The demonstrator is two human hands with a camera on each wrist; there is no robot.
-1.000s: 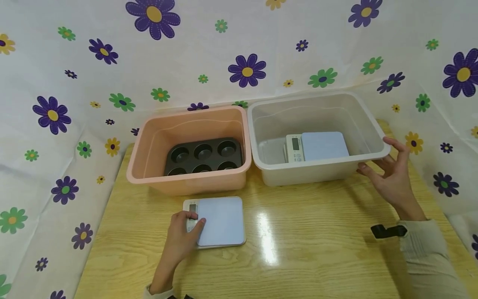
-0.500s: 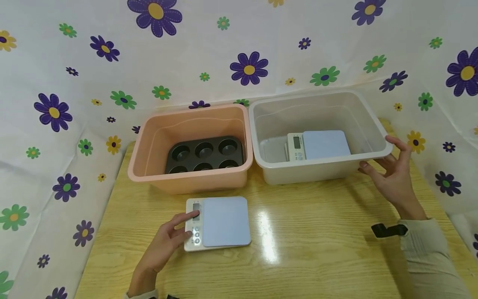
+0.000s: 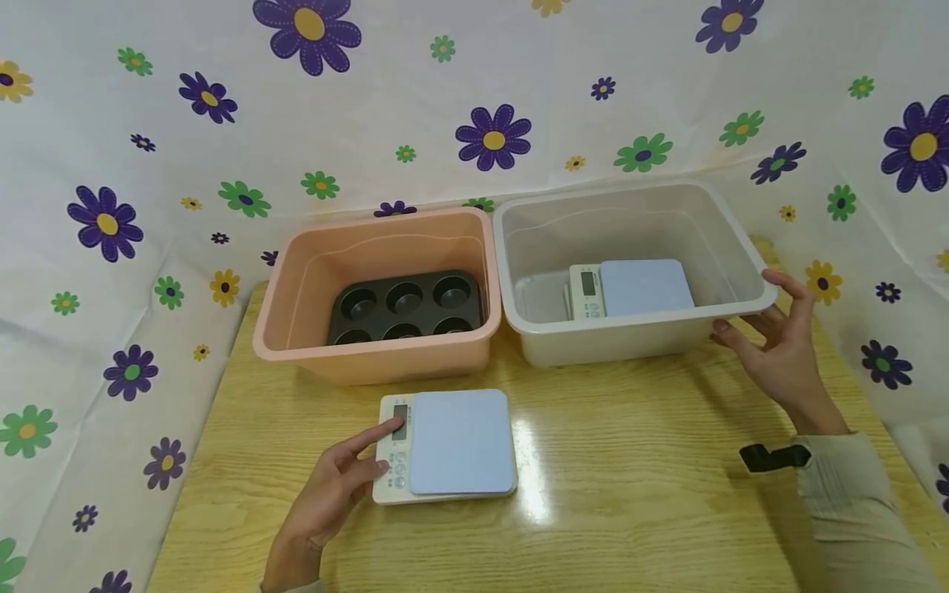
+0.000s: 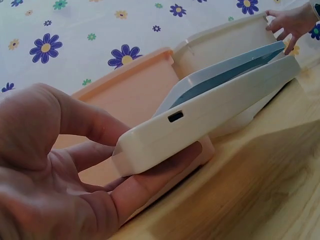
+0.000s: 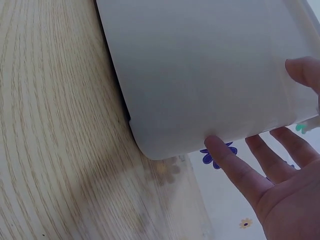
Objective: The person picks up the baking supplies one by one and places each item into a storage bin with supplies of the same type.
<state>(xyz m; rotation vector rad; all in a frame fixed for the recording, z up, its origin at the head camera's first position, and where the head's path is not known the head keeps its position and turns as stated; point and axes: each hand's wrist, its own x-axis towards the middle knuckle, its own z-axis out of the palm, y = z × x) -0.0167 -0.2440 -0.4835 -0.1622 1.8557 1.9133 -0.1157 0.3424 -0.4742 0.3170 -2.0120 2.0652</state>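
My left hand (image 3: 324, 498) pinches a white kitchen scale (image 3: 463, 445) by its left end, where the display and buttons are. In the left wrist view the scale (image 4: 160, 145) is tilted and raised off the table, with fingers on both its faces. My right hand (image 3: 786, 350) holds the front right corner of a white plastic bin (image 3: 615, 342). Its thumb lies on one wall and its fingers touch the adjoining side in the right wrist view. A second kitchen scale (image 3: 645, 288) lies inside that bin, its lower edge hidden by the front wall.
Left of the white bin stands a peach plastic bin (image 3: 378, 362), their rims nearly touching. A dark muffin tin (image 3: 404, 306) lies in it. Both bins stand at the back of the wooden table (image 3: 630, 494), before a flowered cloth (image 3: 385, 99).
My left hand has shifted its hold toward the scale's left end. The held scale has moved slightly right and nearer to me. My right hand stays at the white bin's corner.
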